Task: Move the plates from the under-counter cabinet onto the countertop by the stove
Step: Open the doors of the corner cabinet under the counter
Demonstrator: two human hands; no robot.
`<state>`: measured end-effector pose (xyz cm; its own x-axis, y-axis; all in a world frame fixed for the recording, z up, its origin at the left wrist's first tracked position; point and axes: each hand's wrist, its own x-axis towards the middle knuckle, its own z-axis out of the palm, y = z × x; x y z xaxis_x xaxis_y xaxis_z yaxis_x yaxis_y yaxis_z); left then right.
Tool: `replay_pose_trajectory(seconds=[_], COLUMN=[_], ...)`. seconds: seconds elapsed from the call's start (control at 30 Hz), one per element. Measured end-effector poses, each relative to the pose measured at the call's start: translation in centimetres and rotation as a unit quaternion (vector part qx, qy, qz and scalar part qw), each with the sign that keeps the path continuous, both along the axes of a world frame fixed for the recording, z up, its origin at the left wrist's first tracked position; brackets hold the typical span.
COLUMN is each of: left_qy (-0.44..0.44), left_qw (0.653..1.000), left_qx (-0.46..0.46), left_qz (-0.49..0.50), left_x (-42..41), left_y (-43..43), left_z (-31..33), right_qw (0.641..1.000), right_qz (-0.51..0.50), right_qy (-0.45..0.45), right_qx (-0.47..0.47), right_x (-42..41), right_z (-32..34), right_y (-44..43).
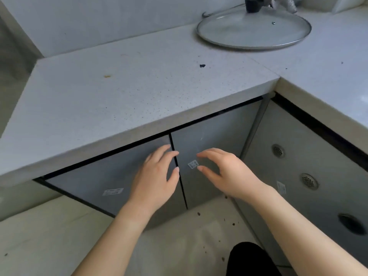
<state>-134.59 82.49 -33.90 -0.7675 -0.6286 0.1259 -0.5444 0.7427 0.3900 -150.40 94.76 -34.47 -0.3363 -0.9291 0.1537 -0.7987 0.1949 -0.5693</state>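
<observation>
Under-counter cabinet (199, 140): 2 grey doors, both shut; plates hidden behind them. My left hand (157, 176) is at the left door (89, 176), fingers straight and relaxed, tips at the centre seam, gripping nothing. I cannot tell if it touches. My right hand (229, 172) is before the right door (217, 128), fingers loosely bent, gripping nothing. On the countertop (119, 86), 1 glass lid (254, 28) lies at the back right.

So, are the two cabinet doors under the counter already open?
No, the left door and the right door lie flush and closed, with only a thin seam between them.
</observation>
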Motion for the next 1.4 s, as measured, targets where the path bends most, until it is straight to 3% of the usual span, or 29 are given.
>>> replay_pose_trajectory(seconds=[0.2, 0.4, 0.8, 1.4], left_qy=[0.088, 0.098, 0.067, 0.115], left_qw=[0.979, 0.958, 0.944, 0.941], left_qx=[-0.183, -0.268, -0.306, -0.313], left_qz=[-0.030, 0.020, 0.100, 0.059], left_x=[-0.4, 1.0, -0.1, 0.2], left_y=[-0.6, -1.1, -1.3, -2.5], left_z=[-4.1, -5.2, -3.4, -4.7], right_qw=[0.989, 0.955, 0.922, 0.898], right_qz=[0.007, -0.002, -0.007, -0.040], right_qy=[0.052, 0.134, 0.201, 0.241], right_qx=[-0.140, -0.264, -0.330, -0.366], right_x=[-1.5, -1.5, -1.3, -1.6], right_z=[-3.3, -3.9, -4.0, -4.8], right_y=[-2.2, -3.6, -7.9, -8.8])
